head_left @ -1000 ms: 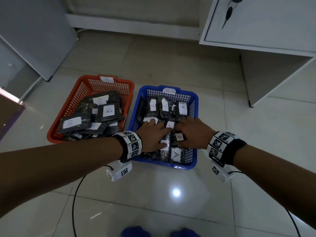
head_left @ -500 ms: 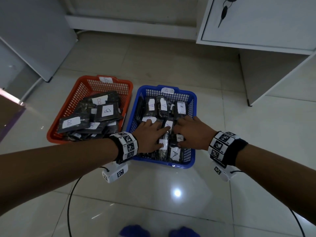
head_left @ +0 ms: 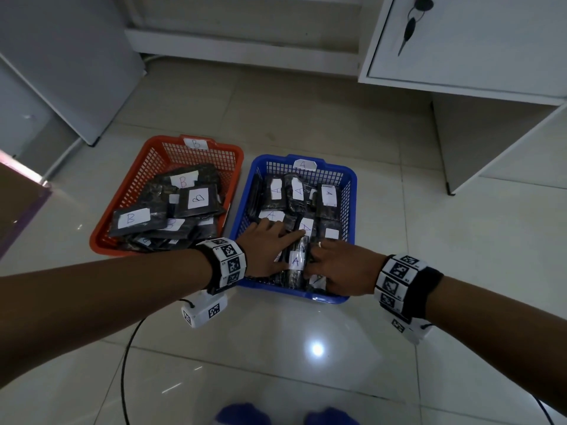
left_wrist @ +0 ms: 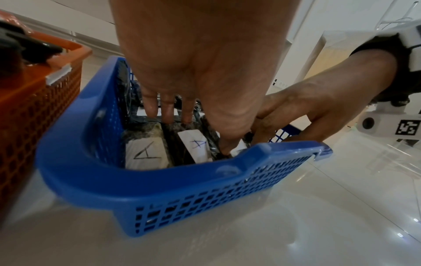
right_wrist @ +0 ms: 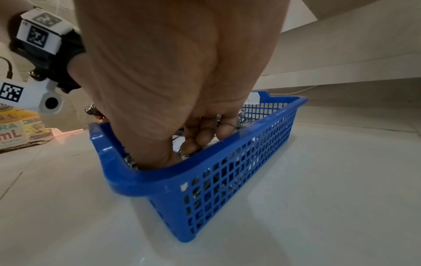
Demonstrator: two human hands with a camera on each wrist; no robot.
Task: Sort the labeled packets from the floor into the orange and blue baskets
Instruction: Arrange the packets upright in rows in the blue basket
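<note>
The blue basket (head_left: 352,179) tagged A holds several dark packets with white A labels. Left of it, the orange basket (head_left: 227,147) tagged B holds dark packets labelled B (head_left: 196,200). Both hands are inside the blue basket's near half. My left hand (head_left: 270,240) lies with straight fingers on the packets, thumb down beside an on-edge A packet (head_left: 296,260). My right hand (head_left: 337,268) is on that packet's other side, near the front right corner. Its bent fingers (right_wrist: 198,140) and thumb dig down among the packets. Whether they pinch one is hidden.
A white cabinet (head_left: 460,41) with keys in its lock stands at the back right, its side panel (head_left: 454,148) reaching the floor. A grey panel (head_left: 61,56) leans at the back left. A black cable (head_left: 125,363) crosses the glossy tiles by my blue shoes (head_left: 242,415).
My right hand has drawn back from the basket's middle to its near right corner and its fingers have bent downward. My left hand stays flat on the packets.
</note>
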